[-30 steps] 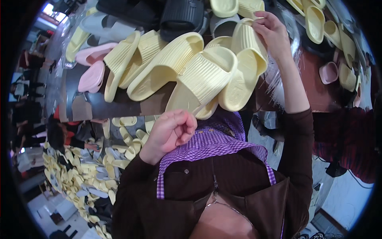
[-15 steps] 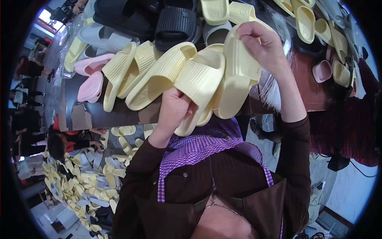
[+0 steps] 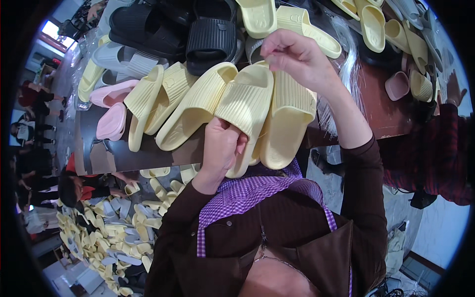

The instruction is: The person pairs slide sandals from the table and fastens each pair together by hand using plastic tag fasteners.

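Observation:
My left hand [image 3: 225, 146] is closed on the edge of a pale yellow slide slipper [image 3: 246, 101] with a ribbed strap, its thumb reaching inside. A second pale yellow slipper [image 3: 287, 128] stands right beside it, sole toward me, overlapping the table's front edge. Above the toe ends of this pair my right hand [image 3: 299, 62] is pinched, thumb against fingers. Whatever is in the pinch is too fine to make out. Left of the held slipper, another yellow slipper [image 3: 190, 111] leans against it.
A bundle of clear thin strands [image 3: 346, 74] lies right of my right hand. Black slippers [image 3: 213, 42], grey slippers [image 3: 131, 64] and pink slippers [image 3: 111, 121] crowd the brown table [image 3: 141, 161]. A large heap of slippers [image 3: 109, 232] covers the floor at left; people are nearby.
My right hand has let go of the right-hand yellow slipper and moved left, over the pair's toe ends. That slipper has swung lower beside the one my left hand still holds.

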`<state>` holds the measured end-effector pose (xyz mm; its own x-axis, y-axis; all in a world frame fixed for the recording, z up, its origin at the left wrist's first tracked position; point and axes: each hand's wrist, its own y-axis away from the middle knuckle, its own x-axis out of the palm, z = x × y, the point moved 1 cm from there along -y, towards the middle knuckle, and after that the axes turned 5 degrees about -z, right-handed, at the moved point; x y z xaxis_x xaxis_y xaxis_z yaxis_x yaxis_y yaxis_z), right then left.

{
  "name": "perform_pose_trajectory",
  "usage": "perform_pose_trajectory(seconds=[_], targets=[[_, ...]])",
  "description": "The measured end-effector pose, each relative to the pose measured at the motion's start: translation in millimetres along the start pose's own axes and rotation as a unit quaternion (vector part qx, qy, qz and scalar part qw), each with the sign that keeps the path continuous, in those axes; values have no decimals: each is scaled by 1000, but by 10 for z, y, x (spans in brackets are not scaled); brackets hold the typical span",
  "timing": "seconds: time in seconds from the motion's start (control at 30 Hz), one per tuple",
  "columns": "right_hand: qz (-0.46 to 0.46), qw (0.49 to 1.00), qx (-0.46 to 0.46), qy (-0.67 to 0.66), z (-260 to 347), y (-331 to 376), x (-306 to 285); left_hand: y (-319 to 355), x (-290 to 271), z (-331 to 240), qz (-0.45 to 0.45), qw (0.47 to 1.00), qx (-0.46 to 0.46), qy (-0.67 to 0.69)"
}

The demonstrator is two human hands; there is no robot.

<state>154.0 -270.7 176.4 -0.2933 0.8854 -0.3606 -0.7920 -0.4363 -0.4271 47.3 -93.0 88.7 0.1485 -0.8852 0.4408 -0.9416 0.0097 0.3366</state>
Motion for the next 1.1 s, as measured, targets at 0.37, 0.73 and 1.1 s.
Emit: perform_pose_trajectory(seconds=[0.37,0.73,1.1], targets=[[313,918,150,193,45,-454,240,-59,29,111,5,996,30,89],[342,898,71,268,14,-488,319,-92,-31,56,69,991,2,114],[42,978,36,203,-223,-334,-162,194,-272,-498,112,973,80,-186]])
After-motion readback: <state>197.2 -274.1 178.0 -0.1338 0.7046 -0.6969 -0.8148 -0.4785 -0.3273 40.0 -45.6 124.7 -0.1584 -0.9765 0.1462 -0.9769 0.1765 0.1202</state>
